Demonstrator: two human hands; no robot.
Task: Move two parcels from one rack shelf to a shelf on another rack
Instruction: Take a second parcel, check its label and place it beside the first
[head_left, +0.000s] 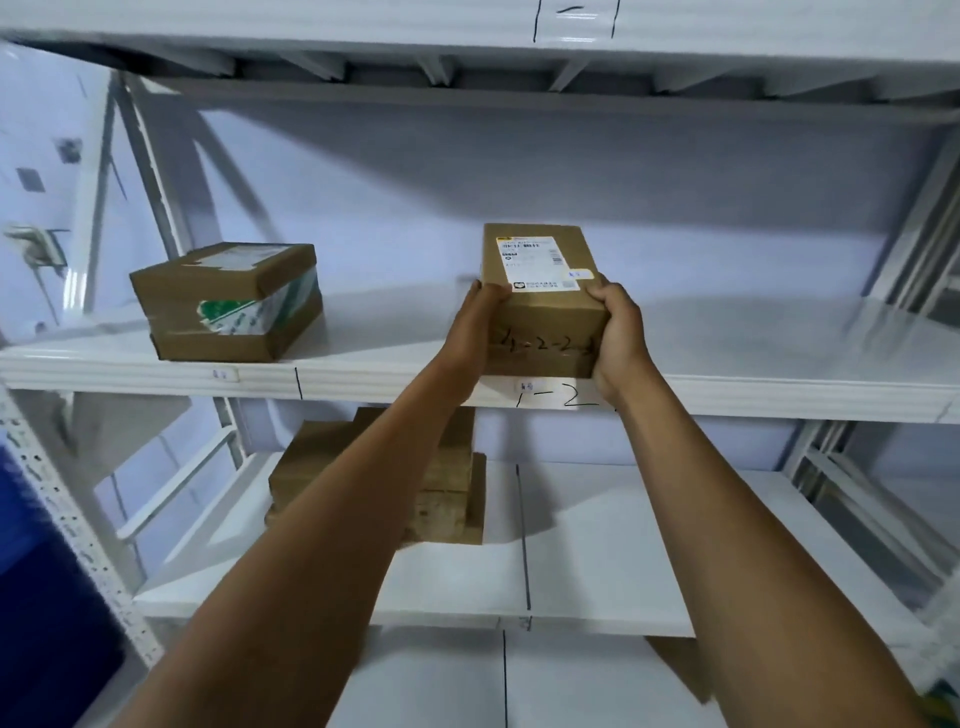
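Note:
A brown cardboard parcel (540, 270) with a white shipping label on top and handwritten numbers on its near face sits at the front edge of the white middle shelf (779, 353). My left hand (475, 332) grips its left side and my right hand (618, 332) grips its right side. A second brown parcel (228, 301) with green-and-white tape rests on the same shelf to the left, apart from my hands.
A stack of brown parcels (447, 483) lies on the lower shelf (597, 545), partly hidden by my left forearm. The shelf edge bears a handwritten mark "1-2" (558, 397). White rack uprights (914, 244) stand at the right; a blue object (31, 597) is at lower left.

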